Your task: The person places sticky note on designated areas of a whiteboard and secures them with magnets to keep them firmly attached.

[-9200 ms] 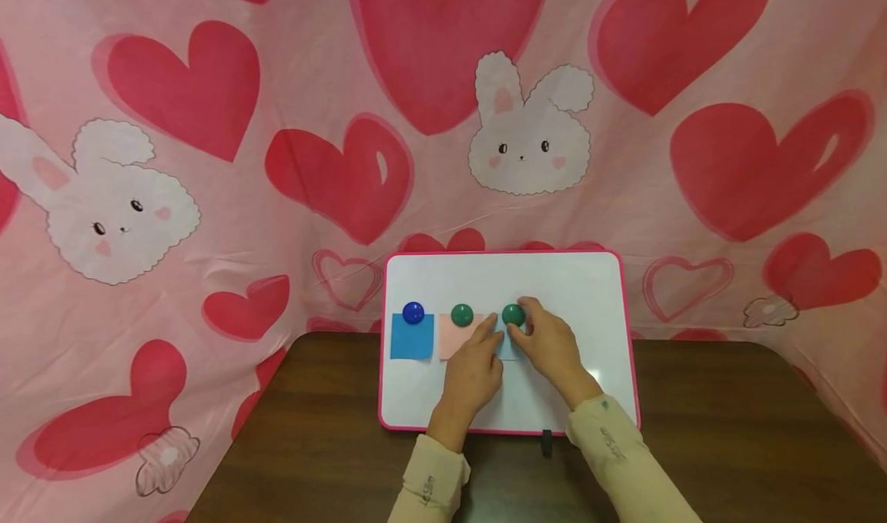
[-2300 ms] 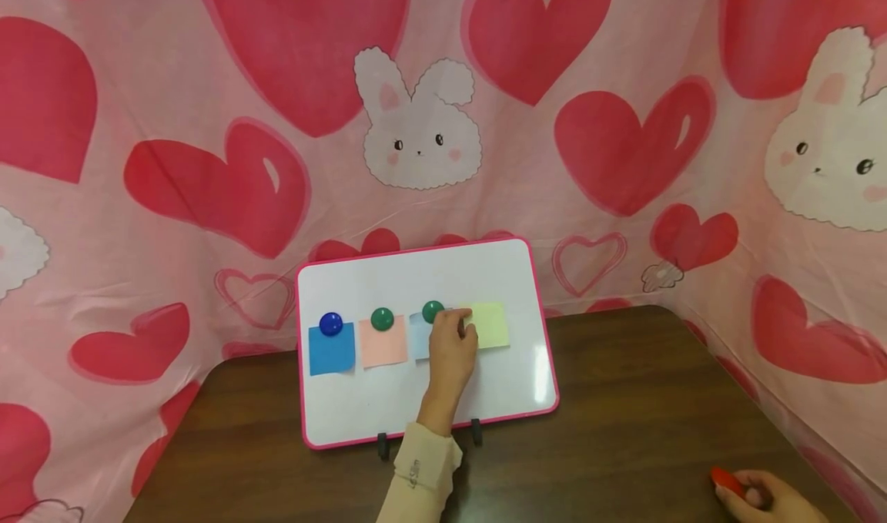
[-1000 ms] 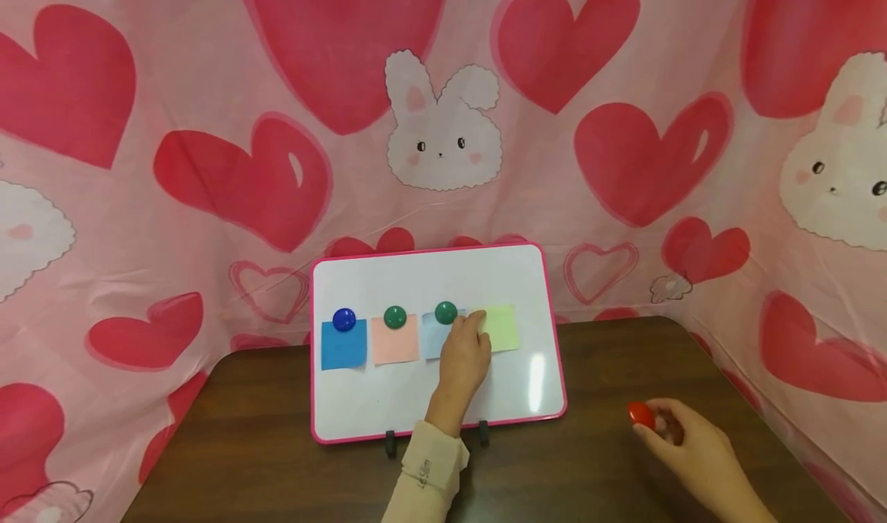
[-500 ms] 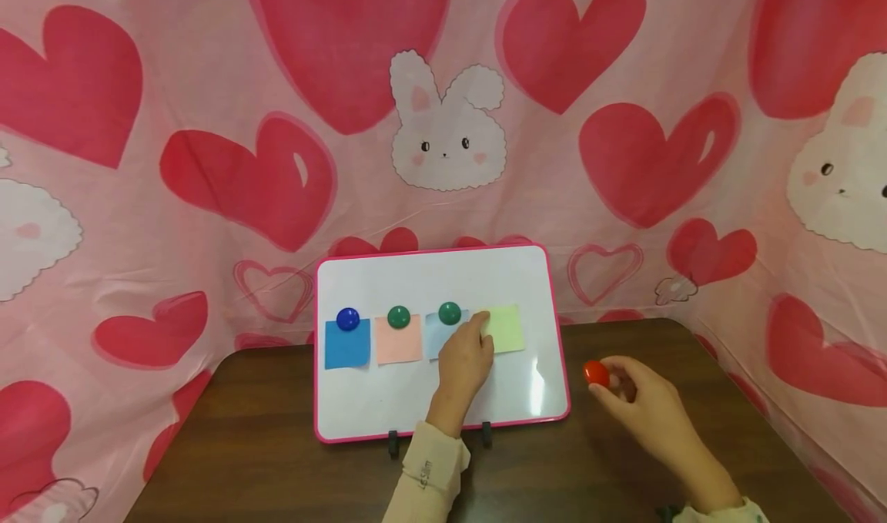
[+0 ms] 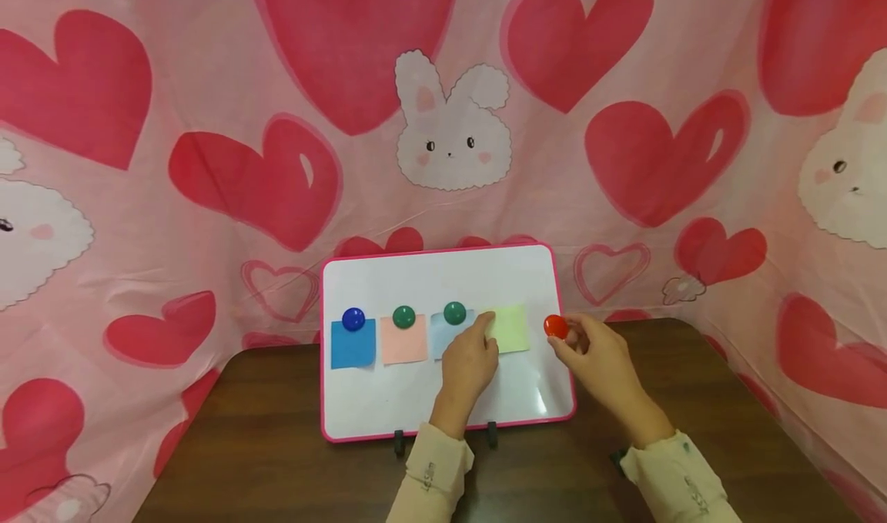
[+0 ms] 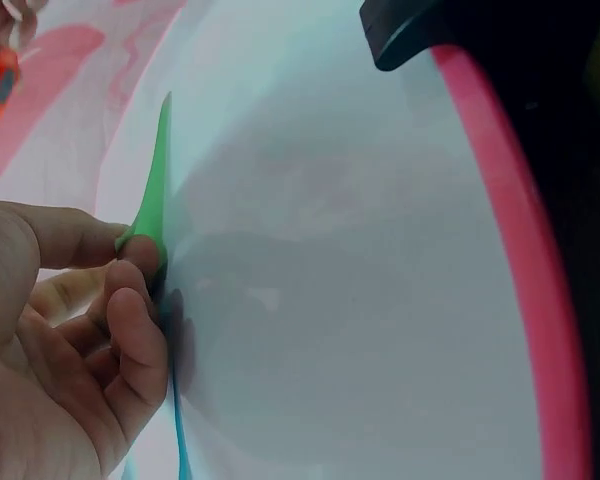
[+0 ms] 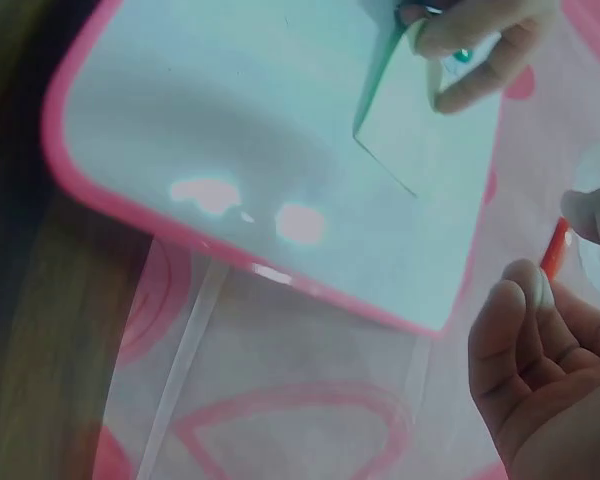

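A white magnetic board (image 5: 443, 400) with a pink rim stands tilted on the table. My left hand (image 5: 467, 360) pinches the left edge of a yellow-green sticky note (image 5: 511, 329) against the board; the left wrist view shows thumb and finger on the green paper (image 6: 155, 195). A round red magnet (image 5: 555, 326) is held between the thumb and fingers of my right hand (image 5: 601, 357), in front of the board's right edge. Three notes hang in a row to the left: blue (image 5: 353, 347), pink (image 5: 404, 343) and light blue (image 5: 443, 330), the last partly hidden by my left hand.
A blue magnet (image 5: 353, 319) and two green magnets, one over the pink note (image 5: 404, 316) and one over the light blue (image 5: 454, 313), sit on the notes' top edges. Black feet (image 5: 399, 442) prop the board on the brown table (image 5: 256, 446). A heart-and-rabbit cloth (image 5: 450, 215) hangs behind.
My right hand has brought the red magnet from the table's right side up and left to the board. Earlier both hands were at the light blue note; the yellow-green note has since appeared.
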Motion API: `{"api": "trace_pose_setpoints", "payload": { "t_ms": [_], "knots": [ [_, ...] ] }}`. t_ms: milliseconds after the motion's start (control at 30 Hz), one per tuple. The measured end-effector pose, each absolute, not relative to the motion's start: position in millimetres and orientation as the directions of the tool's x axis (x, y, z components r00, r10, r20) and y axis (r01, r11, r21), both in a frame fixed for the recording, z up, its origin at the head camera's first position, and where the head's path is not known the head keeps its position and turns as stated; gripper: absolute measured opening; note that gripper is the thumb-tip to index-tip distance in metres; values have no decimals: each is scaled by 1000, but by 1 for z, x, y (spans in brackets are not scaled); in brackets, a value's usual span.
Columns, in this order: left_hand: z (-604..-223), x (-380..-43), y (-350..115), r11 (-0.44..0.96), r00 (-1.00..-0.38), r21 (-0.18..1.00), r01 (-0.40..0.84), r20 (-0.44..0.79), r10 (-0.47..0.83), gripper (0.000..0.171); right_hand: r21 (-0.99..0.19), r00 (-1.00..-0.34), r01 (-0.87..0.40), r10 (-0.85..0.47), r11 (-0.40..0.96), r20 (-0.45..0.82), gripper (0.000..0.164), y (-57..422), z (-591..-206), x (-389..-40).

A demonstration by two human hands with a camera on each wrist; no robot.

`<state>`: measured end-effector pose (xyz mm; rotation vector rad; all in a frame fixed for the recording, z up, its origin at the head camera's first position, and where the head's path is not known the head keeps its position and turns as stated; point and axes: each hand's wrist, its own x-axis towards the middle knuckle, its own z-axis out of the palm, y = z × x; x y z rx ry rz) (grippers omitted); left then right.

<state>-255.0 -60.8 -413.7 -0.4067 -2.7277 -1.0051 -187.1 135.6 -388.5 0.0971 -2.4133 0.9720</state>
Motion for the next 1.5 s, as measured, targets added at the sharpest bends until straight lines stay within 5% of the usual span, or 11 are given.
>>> {"api": "trace_pose_setpoints", "payload": {
  "t_ms": [567, 1033, 1500],
  "knots": [
    [-410, -255, -56, 736, -941, 592, 329, 270, 204, 45, -571, -836, -308, 70, 761, 544, 37, 115, -383, -238],
    [-414, -255, -60, 737, -940, 591, 329, 281, 194, 50, -577, -903, -238, 40, 781, 428, 42, 98, -390, -255],
    [-415, -257, -61, 720, -939, 610, 332, 288, 189, 50, -510, -878, -249, 30, 824, 478, 41, 86, -400, -265]
  ]
}}
